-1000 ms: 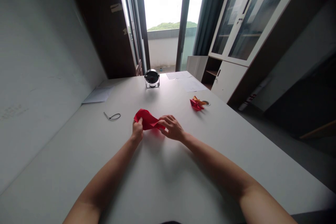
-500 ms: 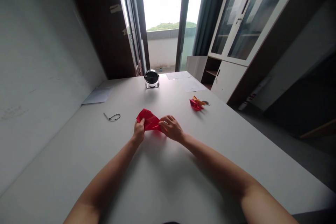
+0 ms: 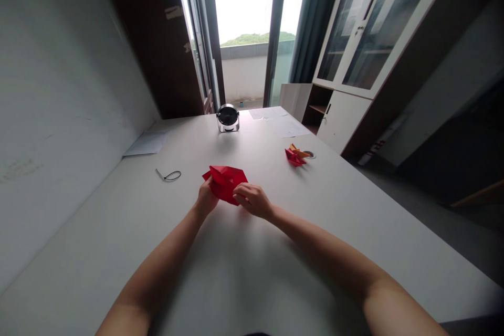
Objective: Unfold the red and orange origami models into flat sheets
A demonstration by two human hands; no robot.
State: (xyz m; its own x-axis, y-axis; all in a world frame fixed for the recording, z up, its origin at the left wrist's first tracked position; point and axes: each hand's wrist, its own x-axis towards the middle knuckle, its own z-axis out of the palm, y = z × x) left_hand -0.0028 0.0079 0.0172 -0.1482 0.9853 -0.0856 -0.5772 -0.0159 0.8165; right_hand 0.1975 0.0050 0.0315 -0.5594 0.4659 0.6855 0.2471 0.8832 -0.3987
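Observation:
A folded red paper [image 3: 225, 182] rests partly on the white table [image 3: 252, 273], its far part tilted up toward me. My left hand [image 3: 206, 199] pinches its left near edge, fingers closed on the paper. My right hand [image 3: 252, 200] grips its right near corner, fingers curled over the edge. Both hands sit close together at the middle of the table.
A small black and silver fan [image 3: 228, 117] stands at the far end. Red and orange folded paper pieces [image 3: 295, 156] lie to the right, next to a cable hole. A black cable tie [image 3: 169, 175] lies to the left, and white sheets [image 3: 147, 143] near the wall.
The red paper has been turned and lifted, its far flap now opened up wider toward me. My right hand has slid left and nearer; my left hand stays on the left edge.

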